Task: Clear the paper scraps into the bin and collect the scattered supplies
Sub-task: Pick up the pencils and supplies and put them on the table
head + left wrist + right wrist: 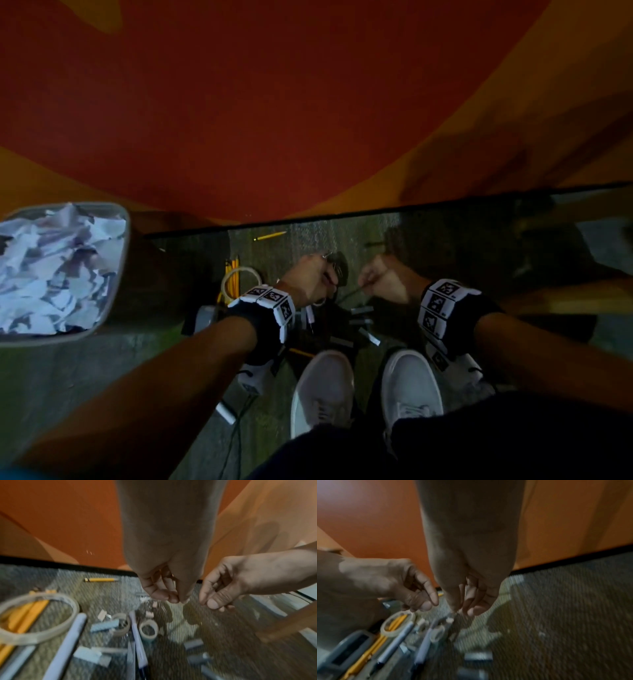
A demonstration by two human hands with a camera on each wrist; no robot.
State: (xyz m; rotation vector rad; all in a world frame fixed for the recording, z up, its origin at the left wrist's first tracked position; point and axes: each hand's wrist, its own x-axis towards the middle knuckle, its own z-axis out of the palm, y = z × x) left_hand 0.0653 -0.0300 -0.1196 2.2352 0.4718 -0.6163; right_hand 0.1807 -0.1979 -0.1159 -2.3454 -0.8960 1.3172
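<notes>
Both hands hang fingers-down over the carpet in the middle of the head view: the left hand (164, 586) has its fingertips drawn together in a pinch, the right hand (467, 596) has its fingers loosely bunched, and whether either grips anything is too blurred to tell. Below them, at lower centre, lie the scattered supplies: tape rolls (148, 628), white pens (137, 639) pointing roughly up the frame, and yellow pencils (233, 270). The bin (125, 240), heaped with paper scraps (54, 267), stands at left.
</notes>
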